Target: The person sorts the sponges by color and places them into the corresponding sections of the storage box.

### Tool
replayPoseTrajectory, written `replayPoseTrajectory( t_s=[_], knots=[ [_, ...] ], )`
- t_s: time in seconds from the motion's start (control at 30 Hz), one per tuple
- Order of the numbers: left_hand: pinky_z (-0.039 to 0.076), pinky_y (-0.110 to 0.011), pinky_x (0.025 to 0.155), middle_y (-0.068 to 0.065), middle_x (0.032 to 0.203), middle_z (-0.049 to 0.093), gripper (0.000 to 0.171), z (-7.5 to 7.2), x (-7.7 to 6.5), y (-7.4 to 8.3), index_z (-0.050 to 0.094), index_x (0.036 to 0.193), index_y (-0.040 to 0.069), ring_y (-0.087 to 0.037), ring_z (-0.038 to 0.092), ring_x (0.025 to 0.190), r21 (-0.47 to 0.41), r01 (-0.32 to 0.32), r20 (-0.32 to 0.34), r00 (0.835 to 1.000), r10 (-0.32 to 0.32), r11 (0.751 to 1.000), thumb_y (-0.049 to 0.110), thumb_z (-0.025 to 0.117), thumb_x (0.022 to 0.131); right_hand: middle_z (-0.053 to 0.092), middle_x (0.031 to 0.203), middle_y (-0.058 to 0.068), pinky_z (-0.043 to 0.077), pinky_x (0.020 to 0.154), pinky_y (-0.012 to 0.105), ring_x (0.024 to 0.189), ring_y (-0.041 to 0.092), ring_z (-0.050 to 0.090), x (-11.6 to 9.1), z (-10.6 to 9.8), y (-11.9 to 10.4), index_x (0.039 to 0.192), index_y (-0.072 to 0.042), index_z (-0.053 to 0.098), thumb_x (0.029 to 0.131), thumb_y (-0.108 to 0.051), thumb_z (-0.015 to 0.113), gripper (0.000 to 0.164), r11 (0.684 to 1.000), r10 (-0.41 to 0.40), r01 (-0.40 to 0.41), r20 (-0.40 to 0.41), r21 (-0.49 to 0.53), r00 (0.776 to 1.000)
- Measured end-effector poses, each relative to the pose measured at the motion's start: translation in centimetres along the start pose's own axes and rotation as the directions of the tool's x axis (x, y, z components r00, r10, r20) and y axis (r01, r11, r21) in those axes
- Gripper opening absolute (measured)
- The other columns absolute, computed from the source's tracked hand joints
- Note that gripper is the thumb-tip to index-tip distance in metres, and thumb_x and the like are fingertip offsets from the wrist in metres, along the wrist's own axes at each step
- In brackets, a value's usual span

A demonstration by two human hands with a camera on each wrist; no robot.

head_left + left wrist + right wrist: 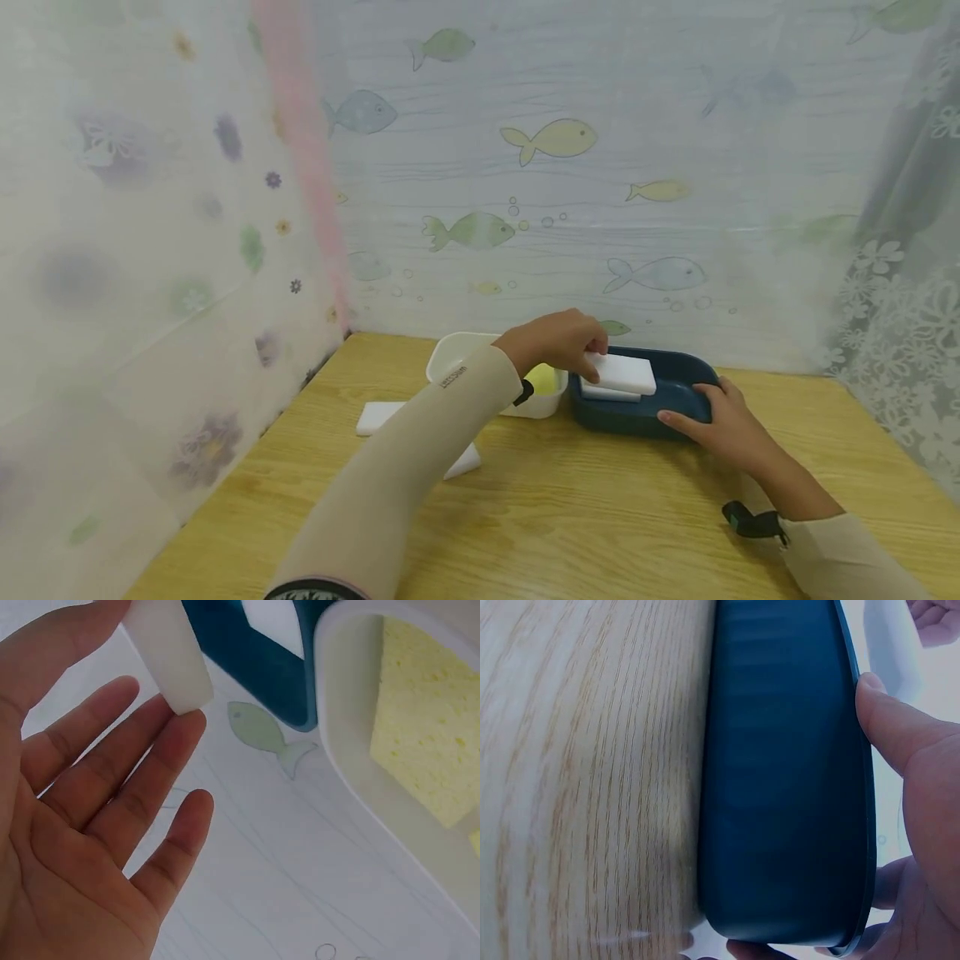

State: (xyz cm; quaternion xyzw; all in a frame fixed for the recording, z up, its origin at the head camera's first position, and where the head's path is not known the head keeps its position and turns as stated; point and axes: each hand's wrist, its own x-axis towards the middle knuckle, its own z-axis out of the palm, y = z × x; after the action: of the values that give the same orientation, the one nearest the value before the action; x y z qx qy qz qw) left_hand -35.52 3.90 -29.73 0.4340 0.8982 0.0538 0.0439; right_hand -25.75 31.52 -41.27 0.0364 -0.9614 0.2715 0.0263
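My left hand [558,340] pinches a white sponge block [628,373] between thumb and fingertips, over the dark blue basin [630,421]. A second white block [611,393] lies in the basin just beneath it. In the left wrist view the held block [172,660] sits at the fingertips of the left hand [97,795], the little finger spread away. My right hand [723,425] grips the basin's right end, thumb on the near rim. The right wrist view shows that thumb of the right hand [930,765] against the rim and other fingers round the basin's end [787,772].
Left of the blue basin stands a white basin [543,407] with yellow sponge [546,380] inside. Two white blocks lie on the wooden table [555,517], one farther left [377,417], the other [465,461] partly behind the left sleeve. A fish-patterned curtain [465,167] hangs behind.
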Motion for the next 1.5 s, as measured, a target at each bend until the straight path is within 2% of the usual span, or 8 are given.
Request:
replayPoseTrajectory(
  t_s=[0.17,0.3,0.4,0.63,0.9,1.03,1.5],
  knots=[
    [0.05,-0.024,0.09,0.009,0.109,0.066,0.036,0.3,1.1,-0.1,0.07,0.116,0.02,-0.009,0.058,0.101,-0.01,0.031,0.027,0.999,-0.031,0.999,0.037,0.085,0.087,0.003,0.158,0.049,0.031,0.103,0.081,0.138,0.071,0.021,0.0,0.0,0.0,0.154,0.017,0.026,0.094,-0.067,0.063,0.109,1.0,0.004,-0.004,0.002,-0.003,1.0],
    [0.052,-0.026,0.096,0.009,0.119,0.067,0.048,0.9,1.7,0.3,0.066,0.128,0.022,-0.008,0.059,0.109,-0.037,0.099,0.091,0.991,-0.096,0.994,0.038,0.085,0.088,0.003,0.158,0.049,0.031,0.103,0.081,0.138,0.071,0.021,-0.1,0.0,-0.2,0.154,0.016,0.027,0.094,-0.067,0.063,0.108,1.0,0.005,-0.005,0.001,0.006,1.0],
    [0.053,-0.028,0.096,0.008,0.122,0.067,0.056,1.4,2.0,0.7,0.062,0.137,0.023,-0.008,0.06,0.111,-0.018,0.118,0.14,0.984,-0.115,0.993,0.041,0.083,0.088,0.003,0.158,0.049,0.031,0.103,0.081,0.138,0.071,0.021,-0.2,0.0,-0.3,0.154,0.015,0.028,0.094,-0.067,0.063,0.107,1.0,0.002,-0.002,-0.001,0.007,1.0],
    [0.052,-0.028,0.094,0.007,0.121,0.066,0.061,2.5,3.2,1.2,0.06,0.143,0.02,-0.008,0.062,0.106,0.062,0.107,0.222,0.968,-0.118,0.992,0.043,0.08,0.09,0.004,0.159,0.048,0.032,0.102,0.081,0.139,0.07,0.021,-0.2,0.0,-0.2,0.155,0.014,0.028,0.095,-0.066,0.063,0.106,1.0,-0.02,0.02,-0.007,0.009,1.0],
    [0.048,-0.031,0.106,0.007,0.142,0.06,0.057,3.6,4.1,1.3,0.059,0.145,0.022,-0.011,0.056,0.127,0.162,0.075,0.281,0.952,-0.119,0.984,0.045,0.073,0.095,0.004,0.159,0.048,0.031,0.103,0.081,0.139,0.07,0.021,-0.2,0.1,0.0,0.155,0.014,0.029,0.095,-0.065,0.063,0.105,1.0,-0.02,0.02,-0.012,0.013,1.0],
    [0.047,-0.031,0.107,0.006,0.143,0.059,0.056,3.9,4.1,1.2,0.059,0.146,0.021,-0.012,0.056,0.13,0.192,0.065,0.279,0.953,-0.119,0.979,0.044,0.071,0.096,0.003,0.159,0.048,0.031,0.103,0.081,0.139,0.071,0.02,-0.1,0.2,0.0,0.155,0.014,0.029,0.095,-0.065,0.063,0.105,1.0,-0.016,0.017,-0.012,0.014,1.0],
    [0.049,-0.029,0.104,0.006,0.135,0.065,0.05,4.8,4.0,0.7,0.064,0.14,0.019,-0.01,0.059,0.119,0.152,0.098,0.233,0.963,-0.132,0.983,0.038,0.075,0.095,-0.001,0.16,0.048,0.029,0.104,0.081,0.14,0.071,0.017,-0.3,0.1,-0.3,0.156,0.013,0.027,0.095,-0.066,0.062,0.106,1.0,-0.001,0.001,-0.006,0.02,1.0]
  ],
)
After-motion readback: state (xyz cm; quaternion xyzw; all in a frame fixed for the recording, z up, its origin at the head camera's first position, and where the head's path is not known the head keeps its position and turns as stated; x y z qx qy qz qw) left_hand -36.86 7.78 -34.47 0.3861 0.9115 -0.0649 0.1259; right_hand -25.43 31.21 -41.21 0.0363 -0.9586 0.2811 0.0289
